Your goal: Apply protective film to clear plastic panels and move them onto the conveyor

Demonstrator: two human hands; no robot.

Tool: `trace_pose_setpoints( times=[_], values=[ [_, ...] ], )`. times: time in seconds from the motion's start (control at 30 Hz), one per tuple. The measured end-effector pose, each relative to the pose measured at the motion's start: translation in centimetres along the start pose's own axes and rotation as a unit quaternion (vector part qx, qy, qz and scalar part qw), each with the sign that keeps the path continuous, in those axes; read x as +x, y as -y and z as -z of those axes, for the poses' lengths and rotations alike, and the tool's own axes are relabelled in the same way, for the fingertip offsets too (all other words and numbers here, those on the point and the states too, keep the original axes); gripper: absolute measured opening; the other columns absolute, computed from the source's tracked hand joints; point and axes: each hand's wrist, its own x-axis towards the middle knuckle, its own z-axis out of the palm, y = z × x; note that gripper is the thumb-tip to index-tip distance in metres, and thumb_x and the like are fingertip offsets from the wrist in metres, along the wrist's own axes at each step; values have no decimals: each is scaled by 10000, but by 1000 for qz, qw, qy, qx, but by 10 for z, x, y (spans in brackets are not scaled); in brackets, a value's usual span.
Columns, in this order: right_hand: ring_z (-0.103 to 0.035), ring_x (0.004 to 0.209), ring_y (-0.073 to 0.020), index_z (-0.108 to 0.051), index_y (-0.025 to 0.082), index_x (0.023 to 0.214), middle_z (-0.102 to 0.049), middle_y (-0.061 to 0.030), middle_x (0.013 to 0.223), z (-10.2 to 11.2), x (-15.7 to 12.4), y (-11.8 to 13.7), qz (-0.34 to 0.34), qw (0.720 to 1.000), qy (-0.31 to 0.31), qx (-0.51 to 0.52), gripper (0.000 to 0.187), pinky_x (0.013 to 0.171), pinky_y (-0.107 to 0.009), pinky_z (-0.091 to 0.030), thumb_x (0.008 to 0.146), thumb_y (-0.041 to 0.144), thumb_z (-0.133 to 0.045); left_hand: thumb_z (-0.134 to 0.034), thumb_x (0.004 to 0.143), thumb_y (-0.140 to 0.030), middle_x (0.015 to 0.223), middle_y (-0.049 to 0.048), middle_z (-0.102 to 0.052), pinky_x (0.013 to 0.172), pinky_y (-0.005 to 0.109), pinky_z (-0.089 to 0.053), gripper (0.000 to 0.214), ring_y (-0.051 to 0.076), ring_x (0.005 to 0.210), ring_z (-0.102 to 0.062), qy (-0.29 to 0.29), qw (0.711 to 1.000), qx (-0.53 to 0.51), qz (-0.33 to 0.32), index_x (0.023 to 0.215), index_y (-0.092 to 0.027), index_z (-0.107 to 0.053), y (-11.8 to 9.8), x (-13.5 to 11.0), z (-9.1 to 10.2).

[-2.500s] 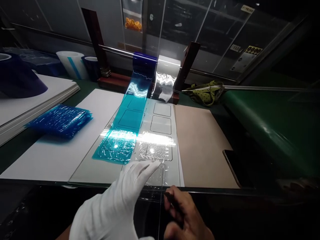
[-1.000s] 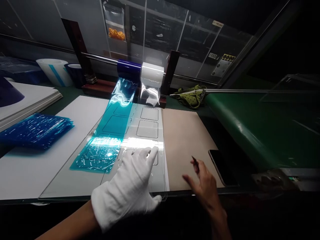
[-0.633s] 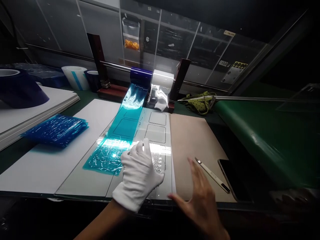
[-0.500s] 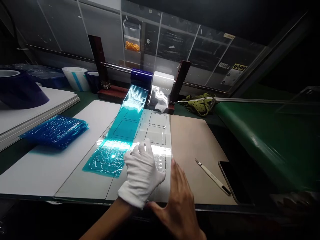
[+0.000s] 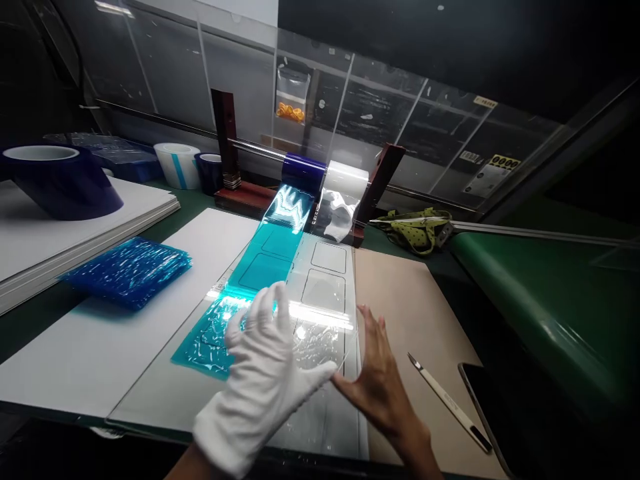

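Note:
My left hand (image 5: 263, 380), in a white glove, lies with its fingers stretched out on a clear plate (image 5: 325, 333) covered in crinkled clear film. My bare right hand (image 5: 377, 380) is open, its fingers spread against the plate's right edge, and touches the glove's thumb. The plate rests over a grey template sheet (image 5: 150, 400) printed with rounded squares. A blue film strip (image 5: 250, 280) runs from a blue roll (image 5: 303, 170) down the template, just left of the glove. Beside that roll sits a white roll (image 5: 347, 180) on the same bar.
A craft knife (image 5: 445, 400) and a dark phone (image 5: 495, 413) lie on the brown board (image 5: 415, 300) at right. A pile of blue film pieces (image 5: 127, 270) sits on white board at left; a large blue roll (image 5: 60, 180) stands behind. A green belt (image 5: 540, 300) runs along the right.
My right hand put the knife down on the brown board and came back to the plate's right edge. My gloved left hand slid up the clear film.

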Motion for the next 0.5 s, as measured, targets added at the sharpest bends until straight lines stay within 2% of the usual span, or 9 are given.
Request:
trace_pose_setpoints(
  times=[0.1, 0.23, 0.3, 0.37, 0.5],
  values=[
    [-181, 1430, -372, 29, 119, 1509, -275, -214, 1530, 7, 28, -33, 20, 999, 37, 11, 1055, 1114, -634, -251, 781, 395, -682, -536, 659, -787, 1343, 275, -380, 807, 533, -487, 1204, 387, 1070, -521, 4, 995, 9, 95, 1485, -57, -51, 38, -10, 0],
    [-264, 1409, -353, 72, 133, 1506, -290, -223, 1519, 1, 64, -58, 98, 993, 65, -7, 1055, 1141, -631, -166, 799, 389, -668, -496, 625, -824, 1168, 173, -445, 709, 475, -520, 1146, 354, 965, -548, 74, 979, -28, 188, 1487, -158, -142, 77, -36, -12],
    [-267, 1408, -356, 68, 133, 1506, -296, -229, 1513, -4, 78, -63, 113, 991, 76, -17, 1063, 1143, -631, -156, 789, 379, -677, -484, 634, -825, 1097, 123, -441, 706, 476, -522, 1099, 339, 928, -551, 78, 975, -13, 206, 1491, -233, -134, 84, -49, -21],
    [-271, 1407, -355, 71, 131, 1506, -308, -233, 1505, -9, 87, -66, 123, 989, 85, -22, 1076, 1148, -625, -148, 780, 370, -686, -471, 669, -797, 1061, 88, -440, 708, 474, -524, 1038, 317, 888, -562, 54, 976, -4, 211, 1492, -296, -85, 84, -56, -27],
    [-256, 1416, -337, 69, 117, 1503, -315, -236, 1500, -15, 97, -69, 130, 986, 99, -30, 1089, 1161, -599, -138, 772, 368, -699, -429, 705, -742, 1069, 72, -456, 626, 475, -519, 973, 320, 845, -587, 25, 971, -16, 238, 1483, -365, 16, 73, -53, -28]
  ],
)
